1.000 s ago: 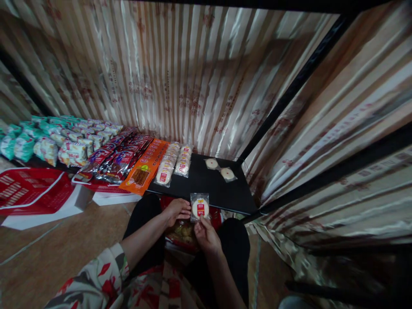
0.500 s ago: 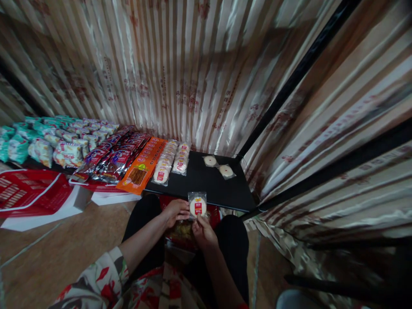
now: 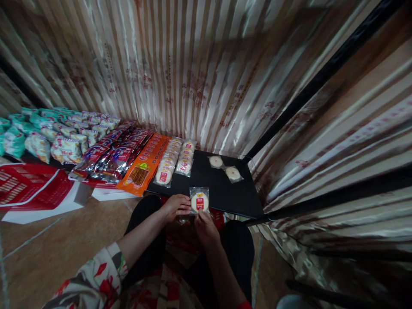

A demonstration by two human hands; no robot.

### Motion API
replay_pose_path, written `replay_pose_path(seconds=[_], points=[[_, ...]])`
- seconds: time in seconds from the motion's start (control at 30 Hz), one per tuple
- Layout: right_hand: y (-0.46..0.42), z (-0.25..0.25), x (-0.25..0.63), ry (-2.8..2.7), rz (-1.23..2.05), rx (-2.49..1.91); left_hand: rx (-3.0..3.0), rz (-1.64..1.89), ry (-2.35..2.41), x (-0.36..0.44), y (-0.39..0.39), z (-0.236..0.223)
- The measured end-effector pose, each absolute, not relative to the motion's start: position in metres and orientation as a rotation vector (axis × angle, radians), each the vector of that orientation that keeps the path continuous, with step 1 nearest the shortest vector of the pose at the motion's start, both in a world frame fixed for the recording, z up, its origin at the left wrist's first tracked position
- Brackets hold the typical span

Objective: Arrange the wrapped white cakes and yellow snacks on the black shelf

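A small clear packet with a round white cake and a red label (image 3: 199,200) is held upright over the front edge of a low black shelf (image 3: 222,193). My right hand (image 3: 204,224) pinches its bottom edge. My left hand (image 3: 176,205) has its fingertips closed on the packet's left side. Two similar packets (image 3: 224,167) lie loose on the shelf further back. Two rows of the same cakes (image 3: 174,161) lie to their left.
Left of the cakes lie orange packets (image 3: 143,166), dark red-blue snack packs (image 3: 111,154) and green-white bags (image 3: 41,133). A red bag of snacks (image 3: 185,231) sits between my knees. Red and white boxes (image 3: 32,193) stand on the floor. Striped satin curtains hang behind and to the right.
The packet and both hands stay together; the packet has shifted slightly forward and up over the shelf's edge. The view has turned a little, moving the shelf.
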State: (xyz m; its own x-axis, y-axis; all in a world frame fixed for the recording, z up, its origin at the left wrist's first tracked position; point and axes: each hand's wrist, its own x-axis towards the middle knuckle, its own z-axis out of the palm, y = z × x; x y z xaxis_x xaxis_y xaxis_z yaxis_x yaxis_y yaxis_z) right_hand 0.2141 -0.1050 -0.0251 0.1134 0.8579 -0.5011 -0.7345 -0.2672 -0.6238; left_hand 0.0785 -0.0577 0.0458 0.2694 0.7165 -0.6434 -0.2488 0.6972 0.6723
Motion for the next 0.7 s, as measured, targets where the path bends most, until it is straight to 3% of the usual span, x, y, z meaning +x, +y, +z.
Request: replay_pose_path(seconds=[0.7], points=[[-0.081,-0.017,0.201,-0.286,1.288,-1.239,0.573,0.71,1.129,0.082,-0.023,0.062]])
